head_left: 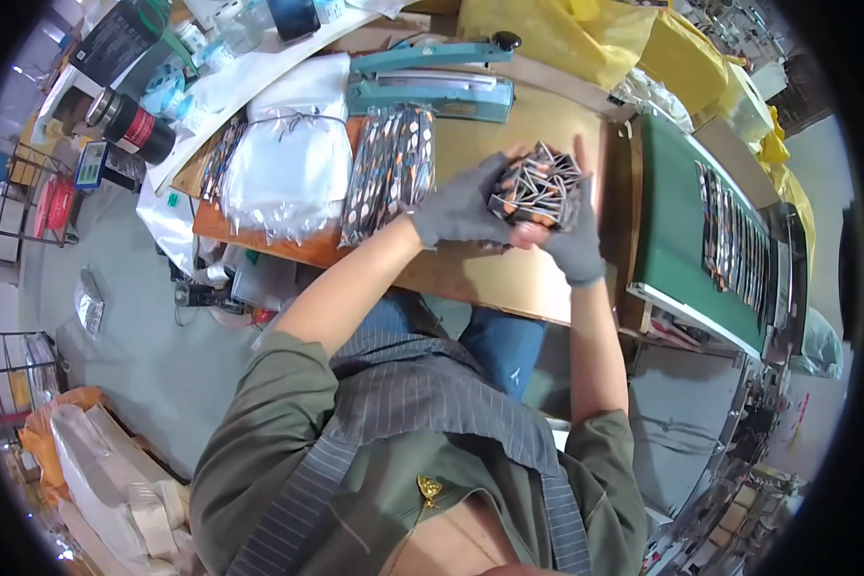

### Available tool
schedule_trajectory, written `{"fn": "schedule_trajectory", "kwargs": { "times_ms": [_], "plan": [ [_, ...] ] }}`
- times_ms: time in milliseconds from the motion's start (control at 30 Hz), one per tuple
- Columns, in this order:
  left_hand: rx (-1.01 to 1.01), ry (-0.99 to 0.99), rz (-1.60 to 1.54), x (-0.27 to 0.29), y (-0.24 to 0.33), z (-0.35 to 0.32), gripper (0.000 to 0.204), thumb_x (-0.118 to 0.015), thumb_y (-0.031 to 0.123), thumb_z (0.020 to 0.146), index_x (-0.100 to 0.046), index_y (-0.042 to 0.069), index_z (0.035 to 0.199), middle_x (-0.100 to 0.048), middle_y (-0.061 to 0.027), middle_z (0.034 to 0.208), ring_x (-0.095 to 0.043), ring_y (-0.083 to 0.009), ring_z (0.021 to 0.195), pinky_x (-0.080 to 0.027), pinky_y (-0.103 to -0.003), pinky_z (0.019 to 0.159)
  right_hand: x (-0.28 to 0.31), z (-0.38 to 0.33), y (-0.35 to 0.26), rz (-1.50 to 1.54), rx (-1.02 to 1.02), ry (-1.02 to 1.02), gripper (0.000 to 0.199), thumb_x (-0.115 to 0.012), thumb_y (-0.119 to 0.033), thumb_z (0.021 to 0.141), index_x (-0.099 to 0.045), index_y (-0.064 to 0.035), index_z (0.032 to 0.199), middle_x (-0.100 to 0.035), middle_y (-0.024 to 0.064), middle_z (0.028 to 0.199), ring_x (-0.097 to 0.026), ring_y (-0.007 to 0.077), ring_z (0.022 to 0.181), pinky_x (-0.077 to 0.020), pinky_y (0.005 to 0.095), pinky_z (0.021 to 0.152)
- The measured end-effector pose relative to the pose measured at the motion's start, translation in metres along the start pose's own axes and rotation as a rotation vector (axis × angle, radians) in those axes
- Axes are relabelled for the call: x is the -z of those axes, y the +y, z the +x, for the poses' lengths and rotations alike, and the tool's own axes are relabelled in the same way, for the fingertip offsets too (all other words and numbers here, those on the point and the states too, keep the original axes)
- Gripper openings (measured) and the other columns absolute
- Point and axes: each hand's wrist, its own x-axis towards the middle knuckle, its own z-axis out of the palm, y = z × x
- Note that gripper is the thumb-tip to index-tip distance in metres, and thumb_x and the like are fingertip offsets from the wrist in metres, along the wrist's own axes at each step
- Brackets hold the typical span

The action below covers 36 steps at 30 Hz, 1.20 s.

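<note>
My left hand (463,206) and my right hand (576,248), both in grey gloves with bare fingertips, are closed around a bundle of thin, dark folded pieces (540,187) with orange and white spots. Their pale edges face up between my palms, above the wooden tabletop (470,276). Left of my left hand lies a row of similar dark spotted packets (391,168). Beside that row is a tied stack of clear plastic bags (293,154). A teal hand-lever bag sealer (432,91) stands behind the packets.
To the right, a green conveyor belt (677,206) carries a line of dark packets (734,235). Yellow sheeting (547,43) covers things at the back. A black flask (130,127) and clear bottles (235,27) stand at the left. Crates and bags line the floor.
</note>
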Motion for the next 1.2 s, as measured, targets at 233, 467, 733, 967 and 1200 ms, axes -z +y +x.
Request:
{"fn": "schedule_trajectory", "kwargs": {
  "times_ms": [233,467,733,967,1200],
  "plan": [
    [0.210,-0.259,-0.413,0.006,0.064,-0.061,0.041,-0.078,0.011,0.062,-0.059,0.003,0.097,-0.062,-0.0018,0.084,-0.059,-0.0130,0.081,-0.048,-0.025,0.074,-0.081,-0.017,-0.037,-0.505,0.233,0.147,0.086,-0.073,-0.028,0.067,-0.032,0.0021,0.137,-0.062,0.0132,0.100,-0.062,0.0207,0.083,-0.0488,0.0317,0.079],
    [0.539,-0.179,-0.056,0.077,0.011,-0.121,0.033,-0.066,0.034,0.081,-0.065,0.005,0.098,-0.067,-0.0075,0.086,-0.062,-0.0132,0.074,-0.050,-0.029,0.071,-0.076,-0.012,0.024,0.275,-0.502,-0.196,0.024,-0.063,-0.026,0.070,-0.055,-0.0029,0.074,-0.057,0.0120,0.077,-0.058,0.0260,0.072,-0.0481,0.0346,0.069],
    [0.353,0.399,0.854,0.274,-0.052,-0.135,0.023,-0.065,0.024,0.082,-0.061,0.003,0.090,-0.063,-0.0096,0.074,-0.059,-0.0190,0.066,-0.045,-0.030,0.062,-0.098,-0.006,0.048,0.179,-0.521,-0.090,0.029,-0.057,-0.026,0.076,-0.056,-0.0001,0.091,-0.057,0.0091,0.079,-0.058,0.0233,0.078,-0.0472,0.0318,0.070],
    [0.221,0.626,1.175,0.230,-0.046,-0.146,0.039,-0.057,0.042,0.085,-0.057,0.003,0.089,-0.061,-0.0175,0.079,-0.061,-0.0318,0.077,-0.046,-0.043,0.074,-0.095,-0.005,0.044,0.222,-0.564,-0.120,0.058,-0.057,-0.025,0.077,-0.046,0.0051,0.125,-0.058,0.0081,0.079,-0.059,0.0210,0.078,-0.0495,0.0286,0.068],
    [0.075,0.621,0.817,0.199,-0.002,-0.123,0.030,-0.053,0.031,0.088,-0.063,0.002,0.088,-0.061,-0.0157,0.078,-0.061,-0.0261,0.075,-0.047,-0.038,0.070,-0.077,-0.007,0.047,0.238,-0.538,-0.097,0.059,-0.058,-0.025,0.075,-0.046,0.0043,0.125,-0.058,0.0083,0.079,-0.060,0.0218,0.077,-0.0506,0.0287,0.066]
  ]
}}
